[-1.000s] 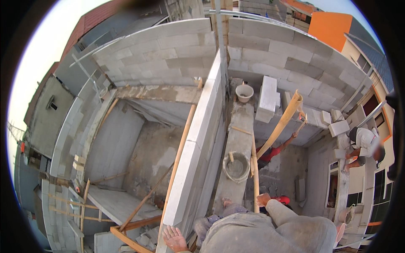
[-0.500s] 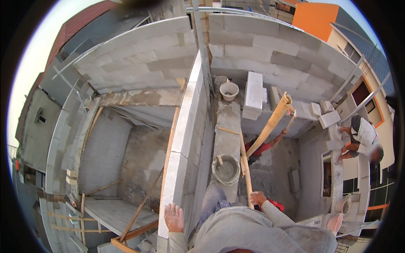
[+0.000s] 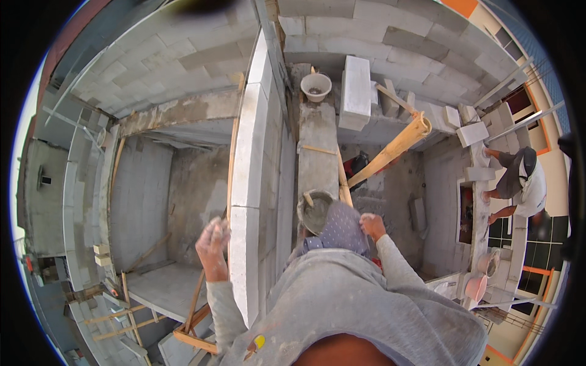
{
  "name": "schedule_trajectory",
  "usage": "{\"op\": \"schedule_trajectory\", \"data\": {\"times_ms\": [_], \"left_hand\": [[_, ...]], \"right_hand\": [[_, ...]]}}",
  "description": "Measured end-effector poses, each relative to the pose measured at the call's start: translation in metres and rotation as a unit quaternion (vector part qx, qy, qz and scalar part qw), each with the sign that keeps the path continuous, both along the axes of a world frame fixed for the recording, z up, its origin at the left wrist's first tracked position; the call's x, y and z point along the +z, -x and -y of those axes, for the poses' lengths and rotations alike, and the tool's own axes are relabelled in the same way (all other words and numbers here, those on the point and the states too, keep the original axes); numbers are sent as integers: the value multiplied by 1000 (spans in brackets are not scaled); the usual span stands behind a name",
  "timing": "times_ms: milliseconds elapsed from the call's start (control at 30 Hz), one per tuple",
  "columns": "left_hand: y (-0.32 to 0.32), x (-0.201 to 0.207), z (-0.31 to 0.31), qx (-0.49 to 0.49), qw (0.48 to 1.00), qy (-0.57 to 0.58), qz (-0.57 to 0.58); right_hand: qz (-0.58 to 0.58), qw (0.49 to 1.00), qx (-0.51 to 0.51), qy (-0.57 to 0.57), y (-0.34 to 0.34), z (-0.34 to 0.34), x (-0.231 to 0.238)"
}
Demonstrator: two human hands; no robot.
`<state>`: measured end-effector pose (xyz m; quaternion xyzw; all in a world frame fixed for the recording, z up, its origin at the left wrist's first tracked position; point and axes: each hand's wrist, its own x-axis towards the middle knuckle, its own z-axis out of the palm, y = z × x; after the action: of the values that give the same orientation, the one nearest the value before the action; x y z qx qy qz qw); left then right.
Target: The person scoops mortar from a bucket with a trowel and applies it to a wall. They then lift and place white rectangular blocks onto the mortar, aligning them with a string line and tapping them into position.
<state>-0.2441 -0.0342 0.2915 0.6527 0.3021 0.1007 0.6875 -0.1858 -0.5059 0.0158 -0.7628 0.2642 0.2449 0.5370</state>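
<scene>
My left hand (image 3: 213,249) is raised just left of a narrow wall of pale blocks (image 3: 245,250), near its top edge. Its fingers are loosely bent and hold nothing I can see. My right hand (image 3: 372,226) is closed beside my bent knee in patterned grey trousers (image 3: 343,227); anything inside its fingers is hidden. Just beyond the knee stands a bucket of wet grey mortar (image 3: 317,215) with a tool handle (image 3: 308,199) sticking up, on a concrete ledge (image 3: 318,168). A thin wooden pole (image 3: 343,183) runs down behind the knee.
A thick bamboo pole (image 3: 390,149) leans up from the lower room, where a person (image 3: 356,165) is partly visible. A second bucket (image 3: 316,87) and stacked blocks (image 3: 355,91) stand farther along. Another person (image 3: 526,183) is at the right wall. Deep drops flank the ledge.
My left hand has lifted off the wall top and moved left. My right hand has left the wooden pole and come to my raised knee. The person below has lowered their raised arm.
</scene>
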Motion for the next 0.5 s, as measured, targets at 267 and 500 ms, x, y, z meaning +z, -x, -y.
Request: {"op": "schedule_trajectory", "data": {"times_ms": [267,500], "left_hand": [[-114,38,-15,-32,998,-41,28],[-222,46,-26,-70,993,-73,59]], "right_hand": [[289,930,69,216,-121,-67,68],[291,953,65,-48,-296,-137,134]]}}
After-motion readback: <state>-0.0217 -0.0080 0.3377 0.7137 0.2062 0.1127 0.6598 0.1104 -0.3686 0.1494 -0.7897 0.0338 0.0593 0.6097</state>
